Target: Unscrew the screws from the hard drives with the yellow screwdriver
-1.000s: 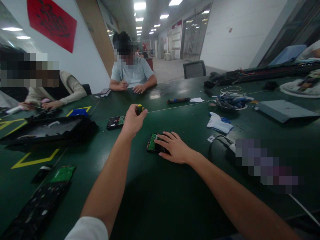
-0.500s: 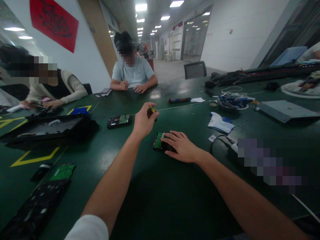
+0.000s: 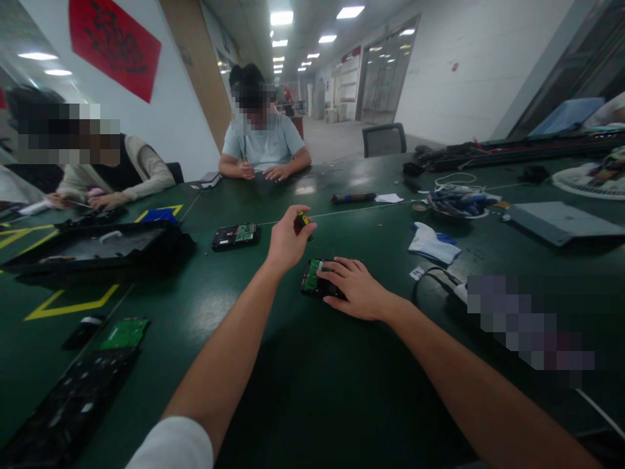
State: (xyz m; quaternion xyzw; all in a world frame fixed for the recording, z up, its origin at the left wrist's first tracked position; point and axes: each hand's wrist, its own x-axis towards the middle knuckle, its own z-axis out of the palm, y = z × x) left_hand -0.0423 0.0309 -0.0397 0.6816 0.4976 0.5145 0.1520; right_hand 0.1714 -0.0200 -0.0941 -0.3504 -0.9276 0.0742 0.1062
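Note:
My left hand (image 3: 286, 242) is closed around the black-and-yellow handle of a screwdriver (image 3: 303, 223), held just above and left of a small hard drive (image 3: 312, 279) whose green circuit board faces up. My right hand (image 3: 354, 286) lies over that drive with fingers spread flat, pressing it onto the green table (image 3: 303, 391). A second hard drive (image 3: 235, 236) with a green board lies farther left on the table.
Two other people sit at the far left and far end, hands on the table. A black tray (image 3: 97, 247) lies left; a green board (image 3: 124, 333) and black panel (image 3: 68, 410) near left. White-blue gloves (image 3: 432, 242), a cable bowl (image 3: 456, 198) and grey case (image 3: 561, 221) lie right.
My left hand carried the screwdriver to the right and down toward the drive under my right hand. My right hand stayed on the drive.

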